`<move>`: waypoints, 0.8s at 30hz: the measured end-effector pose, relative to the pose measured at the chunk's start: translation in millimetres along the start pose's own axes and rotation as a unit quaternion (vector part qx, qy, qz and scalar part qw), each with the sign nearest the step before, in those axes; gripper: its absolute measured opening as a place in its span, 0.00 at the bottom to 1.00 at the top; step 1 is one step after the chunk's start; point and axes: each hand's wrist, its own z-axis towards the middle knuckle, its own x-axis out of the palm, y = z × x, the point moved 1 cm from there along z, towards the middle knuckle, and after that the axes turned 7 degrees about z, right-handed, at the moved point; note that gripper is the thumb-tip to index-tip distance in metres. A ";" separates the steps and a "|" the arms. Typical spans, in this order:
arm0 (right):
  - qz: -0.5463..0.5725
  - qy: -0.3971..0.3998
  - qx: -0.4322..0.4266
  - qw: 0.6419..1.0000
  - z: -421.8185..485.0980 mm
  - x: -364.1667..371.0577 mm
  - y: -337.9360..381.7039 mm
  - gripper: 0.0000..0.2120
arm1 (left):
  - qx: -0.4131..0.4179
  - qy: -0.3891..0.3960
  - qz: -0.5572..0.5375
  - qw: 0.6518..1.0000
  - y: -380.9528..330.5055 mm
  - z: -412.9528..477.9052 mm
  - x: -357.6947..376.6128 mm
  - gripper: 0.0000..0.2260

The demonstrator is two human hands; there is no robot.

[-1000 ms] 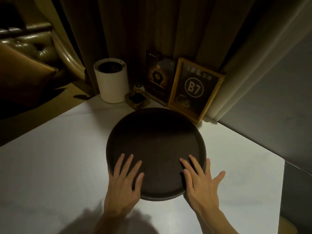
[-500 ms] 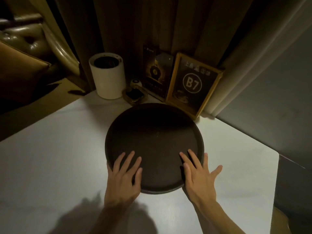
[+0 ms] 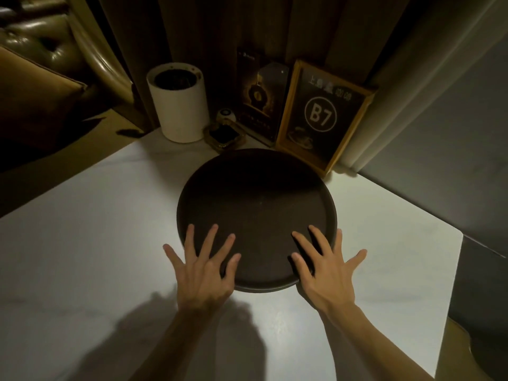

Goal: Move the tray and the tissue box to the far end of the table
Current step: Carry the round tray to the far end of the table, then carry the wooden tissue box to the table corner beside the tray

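Dark round tray [image 3: 257, 204] sits just short of the B7 sign [image 3: 320, 116]; my left hand [image 3: 204, 273] and right hand [image 3: 324, 273], flat, fingers splayed, gripping nothing, push its near rim.

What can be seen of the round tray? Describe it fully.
The tray is round, dark brown and matte, with a low raised rim; it is empty. It lies flat on the white table, its far edge near the B7 sign. The left hand and right hand spread open over its near edge.
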 end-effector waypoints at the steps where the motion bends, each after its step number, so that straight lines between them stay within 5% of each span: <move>1: -0.003 -0.003 -0.001 1.000 0.1 0.7 -0.3 0.25 | -0.002 0.002 0.000 1.000 0.4 -0.5 0.3 0.27; 9: -0.001 0.039 0.014 0.999 -2.0 -10.1 3.9 0.24 | 0.014 0.050 -0.008 0.999 1.4 -3.6 -12.6 0.24; 16: 0.041 0.318 0.067 0.945 28.8 -77.0 16.5 0.28 | -0.014 0.286 -0.031 0.958 8.2 10.0 -94.0 0.23; 20: 0.064 0.230 0.025 0.971 13.6 -133.7 65.5 0.26 | -0.041 0.207 -0.131 0.969 2.4 -26.5 -164.2 0.17; 24: 0.166 0.173 -0.033 0.970 -51.8 -172.4 136.3 0.14 | -0.069 0.119 -0.134 0.981 36.4 -95.7 -228.5 0.16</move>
